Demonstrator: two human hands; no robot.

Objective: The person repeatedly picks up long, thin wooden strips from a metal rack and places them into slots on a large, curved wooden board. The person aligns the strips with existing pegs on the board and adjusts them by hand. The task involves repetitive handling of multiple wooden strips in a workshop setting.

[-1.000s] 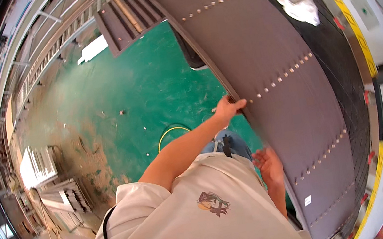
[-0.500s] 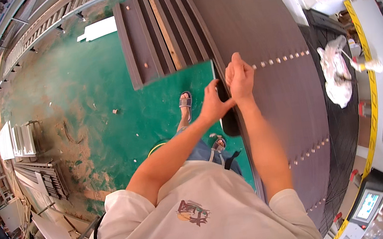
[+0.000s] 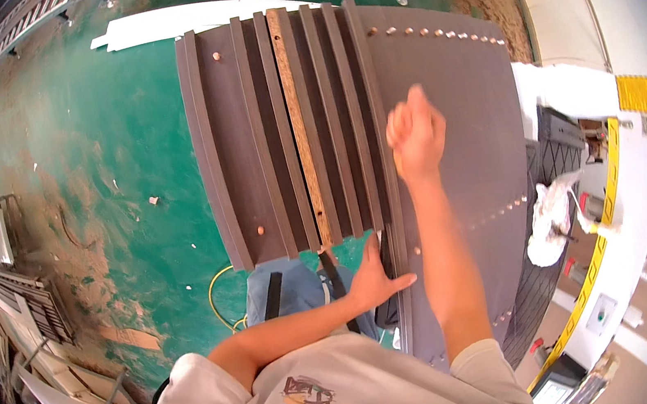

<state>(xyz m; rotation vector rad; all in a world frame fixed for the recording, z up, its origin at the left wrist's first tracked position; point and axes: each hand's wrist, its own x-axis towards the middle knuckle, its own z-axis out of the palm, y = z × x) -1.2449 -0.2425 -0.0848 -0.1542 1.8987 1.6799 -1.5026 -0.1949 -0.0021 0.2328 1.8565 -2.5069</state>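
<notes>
A large brown panel [image 3: 464, 141] lies in front of me on the right, with rows of small wooden dowels [image 3: 453, 35] across it. My right hand [image 3: 417, 135] is closed in a fist above the panel near its left edge, thumb upward; whatever it may hold is hidden. Lower down, my left hand [image 3: 369, 282] rests against the panel's left edge, fingers stretched out and thumb spread over the edge. Left of the panel are several narrow brown strips [image 3: 262, 144] set side by side on a brown board, one with a bare wood face [image 3: 297, 123]. Two single dowels [image 3: 260, 230] stand on that board.
Green floor [image 3: 114, 124] with scattered dust and scraps spreads to the left. White boards [image 3: 174, 23] lie beyond the strips, and roller conveyor rails run at the far edge. At right stand a yellow-marked white machine [image 3: 607, 245] and a white plastic bag [image 3: 549, 220].
My hands have moved apart: the right is farther out over the panel, the left nearer my body on its edge. The strips and board now appear closer to me.
</notes>
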